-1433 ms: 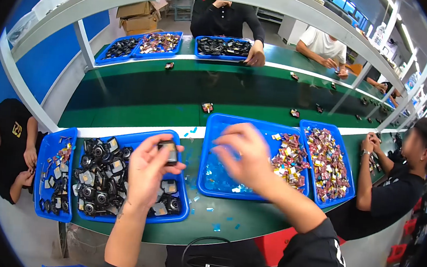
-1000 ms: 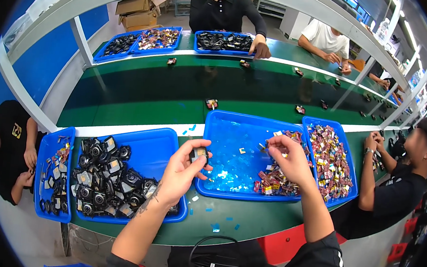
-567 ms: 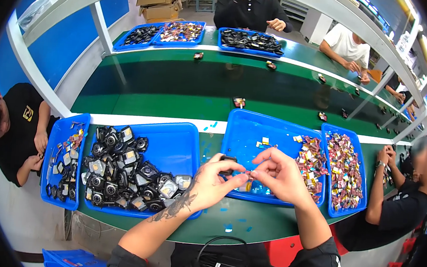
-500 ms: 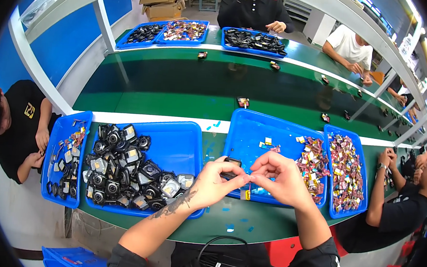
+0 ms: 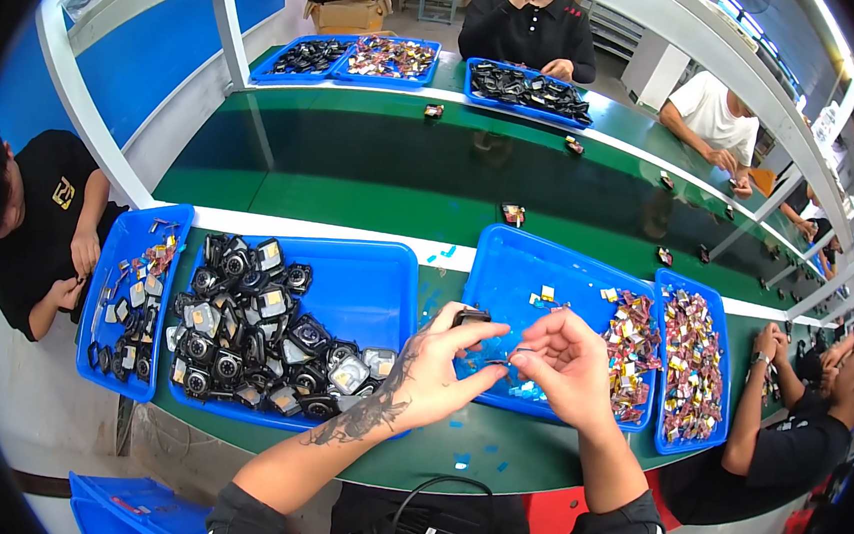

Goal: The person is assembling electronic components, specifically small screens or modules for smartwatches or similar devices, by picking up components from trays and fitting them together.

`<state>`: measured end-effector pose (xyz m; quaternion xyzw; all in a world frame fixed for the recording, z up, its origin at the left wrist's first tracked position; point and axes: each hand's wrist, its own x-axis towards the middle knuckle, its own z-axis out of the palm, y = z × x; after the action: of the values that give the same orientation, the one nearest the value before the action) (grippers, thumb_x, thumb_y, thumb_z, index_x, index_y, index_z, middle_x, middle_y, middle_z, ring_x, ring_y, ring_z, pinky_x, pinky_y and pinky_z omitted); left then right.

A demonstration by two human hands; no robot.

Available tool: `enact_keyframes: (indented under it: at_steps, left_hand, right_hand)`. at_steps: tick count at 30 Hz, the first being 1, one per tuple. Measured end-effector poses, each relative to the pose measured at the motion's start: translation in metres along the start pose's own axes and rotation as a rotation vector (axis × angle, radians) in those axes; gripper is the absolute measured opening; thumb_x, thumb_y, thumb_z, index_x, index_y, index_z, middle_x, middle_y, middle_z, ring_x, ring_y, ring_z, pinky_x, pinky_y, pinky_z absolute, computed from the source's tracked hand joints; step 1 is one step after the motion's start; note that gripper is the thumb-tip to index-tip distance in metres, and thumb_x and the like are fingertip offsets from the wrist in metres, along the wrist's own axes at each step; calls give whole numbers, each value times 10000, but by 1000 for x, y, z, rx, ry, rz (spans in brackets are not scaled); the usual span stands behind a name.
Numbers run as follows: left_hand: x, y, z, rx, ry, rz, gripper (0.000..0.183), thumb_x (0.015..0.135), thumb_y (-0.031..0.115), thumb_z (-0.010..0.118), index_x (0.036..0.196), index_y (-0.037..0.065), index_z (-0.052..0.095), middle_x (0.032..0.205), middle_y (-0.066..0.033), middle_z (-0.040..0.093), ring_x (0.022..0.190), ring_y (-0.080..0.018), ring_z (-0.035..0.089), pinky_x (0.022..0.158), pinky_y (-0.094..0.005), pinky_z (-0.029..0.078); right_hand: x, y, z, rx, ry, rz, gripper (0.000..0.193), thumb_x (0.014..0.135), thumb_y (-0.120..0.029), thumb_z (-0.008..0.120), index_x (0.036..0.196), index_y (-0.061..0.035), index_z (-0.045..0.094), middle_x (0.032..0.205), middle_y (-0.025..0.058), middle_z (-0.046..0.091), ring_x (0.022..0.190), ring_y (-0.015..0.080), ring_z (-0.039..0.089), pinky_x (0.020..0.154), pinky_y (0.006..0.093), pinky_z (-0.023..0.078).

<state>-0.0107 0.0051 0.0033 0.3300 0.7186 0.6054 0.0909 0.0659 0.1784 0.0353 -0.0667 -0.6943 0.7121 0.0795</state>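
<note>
My left hand (image 5: 436, 370), tattooed at the wrist, is closed around a small black watch case (image 5: 471, 317) that shows between thumb and fingers. Close beside it, my right hand (image 5: 572, 367) pinches something small and thin at the fingertips, too fine to make out. Both hands are above the near edge of a blue tray (image 5: 508, 258) that holds small yellow-and-maroon parts (image 5: 630, 358) and scraps of blue film. Left of my hands, another blue tray (image 5: 371, 278) carries a heap of black watch cases (image 5: 262, 329).
A narrow blue tray (image 5: 725, 366) full of maroon parts stands right, another (image 5: 181, 233) far left. Loose parts such as one small assembly (image 5: 512, 214) lie on the green conveyor (image 5: 353, 186). White frame bars (image 5: 84, 104) cross overhead. People sit on both sides and opposite.
My hands have drawn slightly apart, and the left has turned. A small yellow-and-silver piece that hung below my fingers no longer shows. The whole view has shifted slightly.
</note>
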Motion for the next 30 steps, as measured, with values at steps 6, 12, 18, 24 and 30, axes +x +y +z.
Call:
enact_keyframes:
  at_steps: [6, 12, 18, 24, 30]
  left_hand:
    - [-4, -4, 3, 2, -92, 99, 190, 799, 185, 766, 942, 64, 734, 970, -86, 641, 870, -235, 667, 751, -333, 529]
    - [-9, -4, 11, -173, -113, 11, 147, 818, 158, 743, 915, 49, 725, 921, -84, 640, 821, -225, 664, 694, -321, 514]
    - [-10, -2, 12, -6, -44, 2, 133, 844, 150, 712, 925, 45, 721, 922, -85, 640, 776, -220, 662, 656, -315, 513]
    - [-10, -8, 13, -187, -17, -67, 147, 841, 129, 726, 906, -3, 715, 921, -93, 637, 766, -167, 659, 645, -283, 510]
    - [-11, -5, 15, -243, -26, -135, 132, 855, 104, 716, 915, -14, 714, 943, -102, 628, 785, -156, 650, 695, -272, 513]
  right_hand:
    - [-4, 12, -3, -203, 0, -86, 103, 842, -29, 732, 842, 23, 643, 767, 49, 666, 726, 67, 626, 640, 211, 510]
    - [-1, 19, 0, -185, 37, -119, 111, 859, -55, 720, 798, 11, 655, 759, 42, 676, 665, 55, 586, 588, 207, 477]
    - [1, 22, -4, -228, -24, -21, 149, 878, -74, 707, 779, 15, 640, 710, 2, 634, 638, 47, 558, 584, 191, 457]
    - [1, 20, 3, 4, 51, -50, 112, 901, -76, 676, 872, 16, 619, 809, 15, 625, 716, 52, 565, 610, 197, 475]
    - [0, 22, -5, -337, -26, -145, 77, 928, -54, 616, 919, 10, 576, 843, 40, 611, 718, 78, 591, 614, 208, 504]
